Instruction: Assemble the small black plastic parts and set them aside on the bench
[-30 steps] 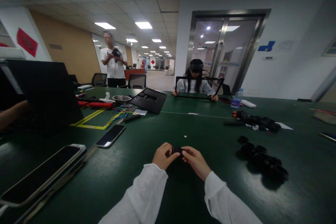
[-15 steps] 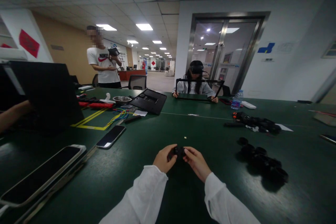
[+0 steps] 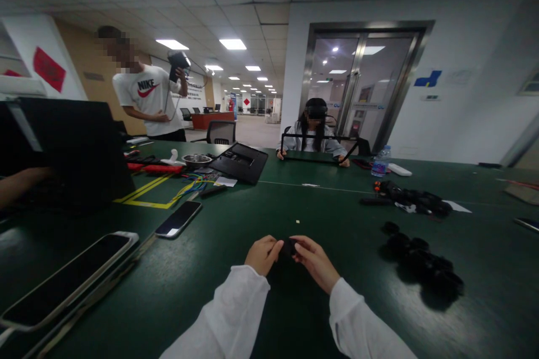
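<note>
A long dark green table (image 3: 236, 247) fills an open office with a glass door behind it. Over the near edge, the left hand (image 3: 261, 255) and the right hand (image 3: 315, 261) meet, fingertips pinching a small black part (image 3: 288, 246) between them, held just above the tabletop; its shape is too small and dark to make out. To the right of the hands lies a pile of similar black parts (image 3: 423, 266), well apart from them. To the left lie a phone (image 3: 178, 218) and, nearer, a larger phone (image 3: 67, 280). Across the table a seated person (image 3: 312, 132) holds a black frame, and another person (image 3: 145, 98) stands farther left.

The grip looks like fingertips only, so the part could slip if either hand twists or eases its pinch; against the dark table it would be hard to spot.
</note>
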`<state>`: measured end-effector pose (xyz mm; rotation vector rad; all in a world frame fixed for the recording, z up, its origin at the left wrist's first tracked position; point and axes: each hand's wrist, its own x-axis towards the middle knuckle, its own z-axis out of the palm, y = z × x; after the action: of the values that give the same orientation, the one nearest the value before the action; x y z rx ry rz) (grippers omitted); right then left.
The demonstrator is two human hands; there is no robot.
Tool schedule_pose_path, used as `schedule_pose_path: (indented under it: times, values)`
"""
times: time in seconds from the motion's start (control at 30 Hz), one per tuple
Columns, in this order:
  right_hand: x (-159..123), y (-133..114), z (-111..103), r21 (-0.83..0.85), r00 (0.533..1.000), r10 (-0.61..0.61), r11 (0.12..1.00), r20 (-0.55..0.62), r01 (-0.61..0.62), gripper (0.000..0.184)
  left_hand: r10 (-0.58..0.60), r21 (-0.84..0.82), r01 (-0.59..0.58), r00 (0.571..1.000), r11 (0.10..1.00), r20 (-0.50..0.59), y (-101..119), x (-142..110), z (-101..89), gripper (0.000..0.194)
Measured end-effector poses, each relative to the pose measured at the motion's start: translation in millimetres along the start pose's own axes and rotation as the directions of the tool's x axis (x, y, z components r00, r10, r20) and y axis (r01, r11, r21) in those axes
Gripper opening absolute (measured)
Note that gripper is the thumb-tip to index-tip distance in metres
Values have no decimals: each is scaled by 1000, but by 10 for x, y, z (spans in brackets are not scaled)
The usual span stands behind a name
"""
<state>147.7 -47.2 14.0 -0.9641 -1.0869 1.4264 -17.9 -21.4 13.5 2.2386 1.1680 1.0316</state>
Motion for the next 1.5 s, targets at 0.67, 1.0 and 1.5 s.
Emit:
schedule_pose_path:
  times: [0.67, 1.0, 1.5]
  values:
    - [29, 0, 17, 99, 998, 32, 995, -56, -26, 26, 36, -100, -32, 999, 995, 34, -42, -27, 62, 38]
    - [14, 13, 4, 26, 1000, 7, 1000, 24, -7, 26, -6, 52, 5, 1000, 999, 10, -39, 3, 24, 36]
    - [26, 27, -10, 68, 1000, 18, 998, -17, -17, 23, -51, -142, 50, 999, 989, 2, -29, -15, 56, 23]
